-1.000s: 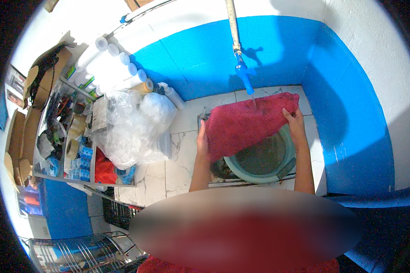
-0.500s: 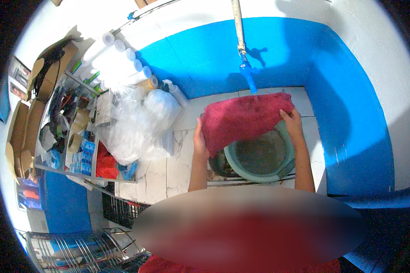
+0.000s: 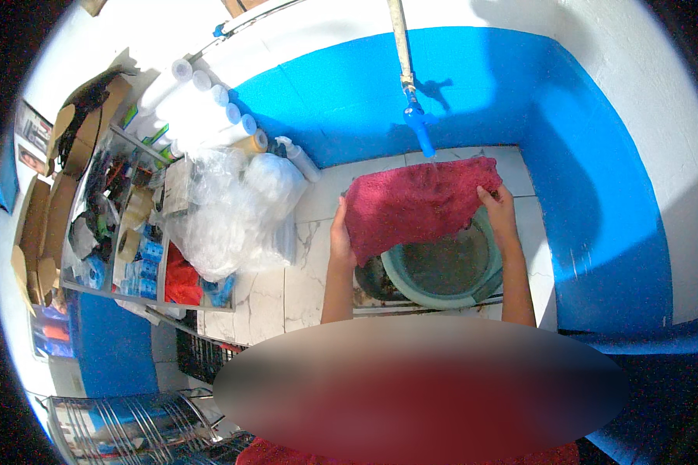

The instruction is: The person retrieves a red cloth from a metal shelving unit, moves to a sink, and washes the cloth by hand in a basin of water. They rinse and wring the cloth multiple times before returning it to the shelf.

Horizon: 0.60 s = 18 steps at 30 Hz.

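Note:
A dark red cloth [image 3: 419,200] is stretched between my two hands, its upper edge just under the mouth of a blue tap [image 3: 419,128]. At its left side, my left hand [image 3: 340,231] grips the edge with the thumb up. My right hand [image 3: 499,211] pinches the right end between thumb and fingers. Below the cloth stands a grey-green basin [image 3: 485,291] with murky water [image 3: 446,267] in it; the cloth hides its far left rim. A dark sink opening [image 3: 378,280] shows left of the basin.
Left on the tiled counter [image 3: 264,298] lie clear plastic bags [image 3: 233,209], with a spray bottle [image 3: 298,159] and several white rolls [image 3: 202,105] behind. A divided organiser [image 3: 136,232] full of small goods stands farther left. Blue walls [image 3: 473,85] close off the back and right.
The cloth's dark patch under the tap looks less marked, and its surface has shifted slightly. Both hands keep their grip in nearly the same place.

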Available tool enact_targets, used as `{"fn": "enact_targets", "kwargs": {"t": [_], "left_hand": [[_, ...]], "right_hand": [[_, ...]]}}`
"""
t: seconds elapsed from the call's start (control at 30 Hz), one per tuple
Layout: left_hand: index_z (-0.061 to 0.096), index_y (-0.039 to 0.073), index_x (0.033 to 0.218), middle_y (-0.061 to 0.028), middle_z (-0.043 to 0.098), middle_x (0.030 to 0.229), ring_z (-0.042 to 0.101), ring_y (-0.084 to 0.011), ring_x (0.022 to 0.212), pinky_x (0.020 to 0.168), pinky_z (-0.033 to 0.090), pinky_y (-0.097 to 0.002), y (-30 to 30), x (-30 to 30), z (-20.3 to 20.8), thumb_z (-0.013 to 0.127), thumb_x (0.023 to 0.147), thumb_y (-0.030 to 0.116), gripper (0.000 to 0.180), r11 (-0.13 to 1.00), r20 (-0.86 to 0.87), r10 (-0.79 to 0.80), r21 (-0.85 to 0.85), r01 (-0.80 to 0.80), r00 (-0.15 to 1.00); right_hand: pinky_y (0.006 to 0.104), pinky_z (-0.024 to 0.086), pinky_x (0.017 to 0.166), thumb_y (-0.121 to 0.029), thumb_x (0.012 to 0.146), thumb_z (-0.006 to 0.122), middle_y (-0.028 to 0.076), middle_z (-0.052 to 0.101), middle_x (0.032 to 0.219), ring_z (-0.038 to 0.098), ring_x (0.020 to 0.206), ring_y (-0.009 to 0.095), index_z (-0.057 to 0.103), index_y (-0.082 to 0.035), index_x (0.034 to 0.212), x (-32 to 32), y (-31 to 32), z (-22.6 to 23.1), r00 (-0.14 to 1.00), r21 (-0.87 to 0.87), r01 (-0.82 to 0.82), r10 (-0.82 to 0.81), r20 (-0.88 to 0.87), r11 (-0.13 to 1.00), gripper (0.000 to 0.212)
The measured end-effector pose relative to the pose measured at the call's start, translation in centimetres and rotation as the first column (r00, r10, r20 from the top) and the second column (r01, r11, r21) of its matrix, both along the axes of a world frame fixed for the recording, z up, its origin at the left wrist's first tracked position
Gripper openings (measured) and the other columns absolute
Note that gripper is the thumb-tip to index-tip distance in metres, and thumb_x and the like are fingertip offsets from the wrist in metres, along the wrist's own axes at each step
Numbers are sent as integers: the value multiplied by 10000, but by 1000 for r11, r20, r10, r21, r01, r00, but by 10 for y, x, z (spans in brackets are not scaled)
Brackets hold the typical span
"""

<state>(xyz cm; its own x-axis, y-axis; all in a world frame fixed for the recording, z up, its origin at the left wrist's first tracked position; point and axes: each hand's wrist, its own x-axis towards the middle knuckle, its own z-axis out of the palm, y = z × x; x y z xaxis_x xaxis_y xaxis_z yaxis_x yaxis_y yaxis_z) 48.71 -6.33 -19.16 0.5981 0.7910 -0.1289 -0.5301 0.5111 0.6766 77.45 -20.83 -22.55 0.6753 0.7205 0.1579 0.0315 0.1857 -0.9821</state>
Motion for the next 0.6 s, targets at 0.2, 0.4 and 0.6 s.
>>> {"fn": "enact_targets", "kwargs": {"t": [0.2, 0.4, 0.6], "left_hand": [[495, 14, 1349, -154, 577, 1313, 561, -320, 1196, 1049, 419, -464, -4, 9, 7, 432, 1015, 477, 574, 999, -30, 24, 25, -23, 999], [492, 14, 1351, -159, 562, 1329, 562, -319, 1192, 1031, 436, -466, -5, 11, 8, 438, 1012, 483, 581, 1000, -79, 21, 17, -20, 997], [490, 12, 1352, -161, 562, 1323, 564, -318, 1185, 1023, 440, -463, -14, 16, 17, 436, 1016, 464, 565, 997, -146, 72, -2, -74, 987]], "right_hand": [[315, 453, 936, -185, 915, 667, 52, 666, 1142, 608, 1034, 168, 611, -43, 1211, -17, -10, 7, 996, -19, -33, 31, -83, 999, 334], [330, 406, 1038, -128, 921, 644, 67, 615, 1240, 571, 1140, 177, 535, -13, 1305, -20, -10, 9, 976, 16, -88, 90, -199, 996, 416], [322, 468, 924, -164, 916, 663, 54, 660, 1143, 615, 1021, 166, 603, -49, 1206, -23, -3, 14, 976, 60, -75, 86, -201, 995, 318]]}}
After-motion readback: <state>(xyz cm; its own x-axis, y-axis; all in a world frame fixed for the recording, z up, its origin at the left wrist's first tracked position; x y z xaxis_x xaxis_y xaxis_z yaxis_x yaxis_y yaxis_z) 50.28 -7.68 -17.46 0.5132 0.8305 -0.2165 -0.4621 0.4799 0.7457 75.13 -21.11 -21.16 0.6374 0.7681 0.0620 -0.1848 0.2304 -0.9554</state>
